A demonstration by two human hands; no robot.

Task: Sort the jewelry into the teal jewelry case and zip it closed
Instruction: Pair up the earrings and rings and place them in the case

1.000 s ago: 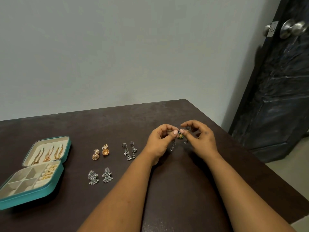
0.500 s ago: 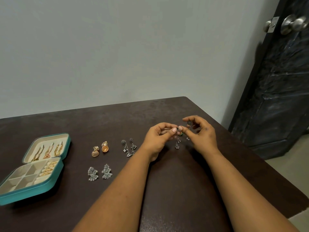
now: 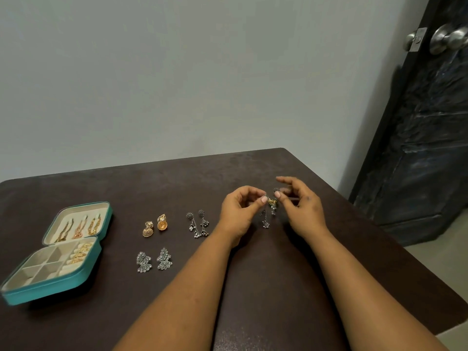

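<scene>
**Both hands on one dangling earring**

Left hand (image 3: 238, 211) and right hand (image 3: 301, 209) each pinch a silver drop earring (image 3: 269, 209) held just above the desk (image 3: 253, 287). The teal jewelry case (image 3: 54, 252) lies open at the desk's left, well apart, with three earring pairs between.

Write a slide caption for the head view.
Both hands pinch dangling earrings above the table; teal jewelry case lies open.

Jewelry case (image 3: 54, 287) far left on table (image 3: 253, 287) (earrings (image 3: 154, 260) lie right of it)
</scene>
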